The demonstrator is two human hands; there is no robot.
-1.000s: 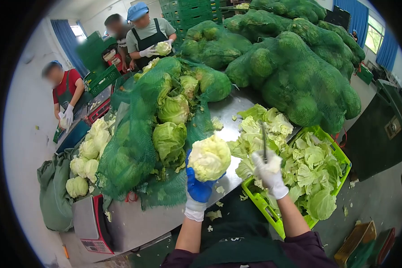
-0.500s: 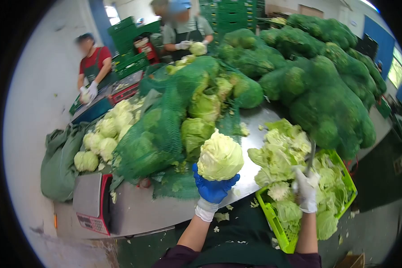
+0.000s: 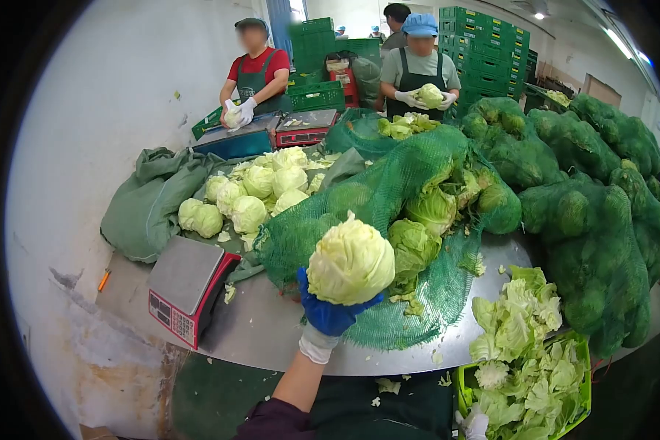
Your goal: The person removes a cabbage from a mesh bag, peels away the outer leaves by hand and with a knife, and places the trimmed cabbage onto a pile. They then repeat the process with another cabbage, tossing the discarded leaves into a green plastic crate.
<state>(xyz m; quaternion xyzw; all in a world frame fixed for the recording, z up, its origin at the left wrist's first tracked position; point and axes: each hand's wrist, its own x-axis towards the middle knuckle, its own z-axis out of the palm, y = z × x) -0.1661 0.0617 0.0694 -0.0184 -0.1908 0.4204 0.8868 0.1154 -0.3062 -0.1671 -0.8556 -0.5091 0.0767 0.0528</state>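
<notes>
A trimmed pale cabbage (image 3: 350,262) rests in my left hand (image 3: 332,314), whose blue-gloved fingers cup it from below in front of the green mesh sack. At the bottom edge, part of my right hand (image 3: 474,425) shows in a white glove beside the lime-green crate (image 3: 584,381). Most of that hand is cut off, and no knife is visible by it now. Loose cabbage leaves (image 3: 524,381) fill the crate and heap up past its far rim. Behind the held cabbage, greener cabbages (image 3: 414,246) spill from the mesh sack (image 3: 374,191) on the metal table (image 3: 271,341).
A red-edged scale (image 3: 187,282) stands at the table's left, with trimmed cabbages (image 3: 249,209) behind it. Full mesh sacks (image 3: 587,249) crowd the right. Across the table, two people in aprons (image 3: 422,70) (image 3: 258,73) each handle a cabbage. Green crates (image 3: 484,51) are stacked behind.
The view has swung left and up. My left hand still carries the cabbage. My right hand, which gripped a curved knife over the leaves, has dropped to the bottom edge of view.
</notes>
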